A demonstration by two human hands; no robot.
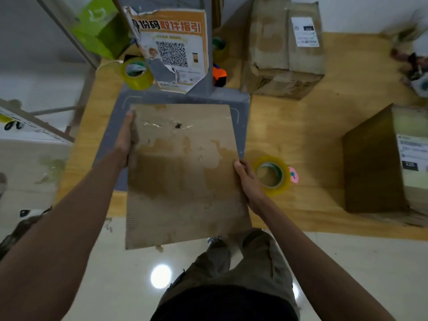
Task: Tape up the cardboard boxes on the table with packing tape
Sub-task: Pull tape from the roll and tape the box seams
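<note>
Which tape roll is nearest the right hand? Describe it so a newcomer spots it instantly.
On the wooden table, look just right of the flat brown cardboard box held in both hands. The yellowish clear tape roll lies flat beside the right hand, with a pink sticker at its far side.

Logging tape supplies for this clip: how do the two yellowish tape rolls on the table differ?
The near tape roll lies beside the right hand, at the held cardboard box's right edge; the far tape roll sits at the table's back left, by the torn QR poster. The near roll looks larger in frame, being closer. The far one trails a loose strip of tape; the near one shows none. Both lie flat, hole upward, untouched.
</note>
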